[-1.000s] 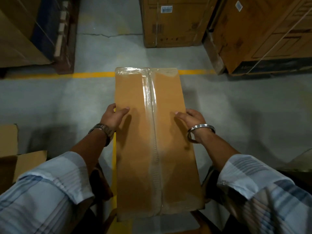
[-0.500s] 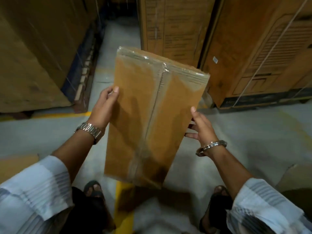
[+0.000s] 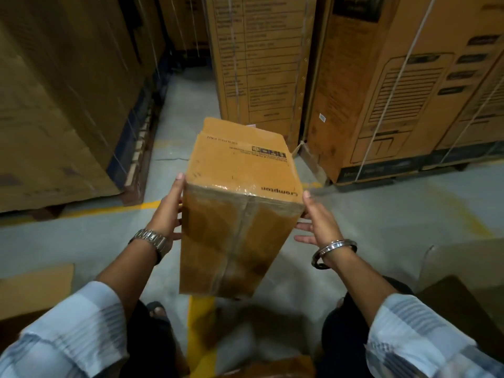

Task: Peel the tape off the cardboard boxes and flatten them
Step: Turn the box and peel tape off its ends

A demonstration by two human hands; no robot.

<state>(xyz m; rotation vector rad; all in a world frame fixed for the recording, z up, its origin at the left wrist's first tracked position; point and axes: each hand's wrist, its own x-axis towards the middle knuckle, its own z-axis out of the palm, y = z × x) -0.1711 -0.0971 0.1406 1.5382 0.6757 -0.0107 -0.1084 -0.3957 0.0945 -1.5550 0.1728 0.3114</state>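
While the cardboard box (image 3: 240, 214) hangs in mid-air above the floor (image 3: 381, 219), the head view shows it pressed between two flat palms. Left hand (image 3: 166, 214): fingers extended along the left wall, not curled. Right hand (image 3: 313, 222): fingers spread, thumb at the upper right corner, lower fingers seemingly clear of the wall. Neither grip closes around anything; the hold is by squeeze alone. Clear tape (image 3: 240, 227) runs down the near face's seam and wraps over the top edge; far flaps look loose. Judgement: steady the box with one palm, then pick at a tape end by the corner with a fingernail, peeling low and slowly so the liner does not tear.
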